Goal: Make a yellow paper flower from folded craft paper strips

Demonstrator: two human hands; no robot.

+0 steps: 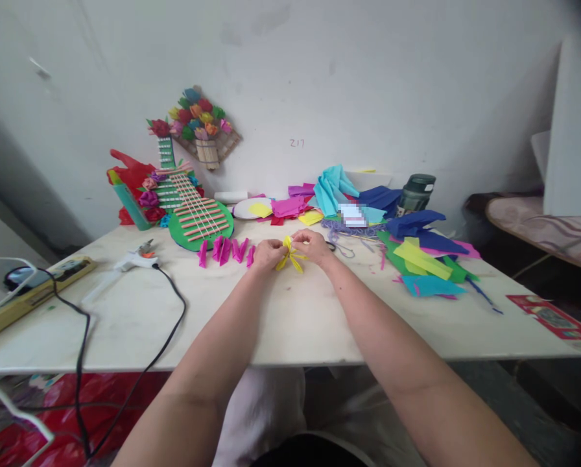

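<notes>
We find two bare hands at one white table (295,324), working together on one yellow petalled paper piece (291,253), which sits between the fingertips just above the tabletop. The left hand (271,253) has its thumb and fingers pinched closed on the piece's left side; the right hand (310,246) pinches its upper right. We cannot count the lobes surely; several splay downward below the grip.

Just left of the grip we note a row of magenta folded paper pieces (222,250), at least four. Beyond them, left and farther back, stands one green lute-shaped craft (200,224). Well left of the grip lie one hot-glue gun (139,257) and one power strip (71,269). Right of the grip we record one heap of coloured paper sheets (424,259), not countable singly; one dark lidded tumbler (417,191) stands behind that heap, farther from the grip.
</notes>
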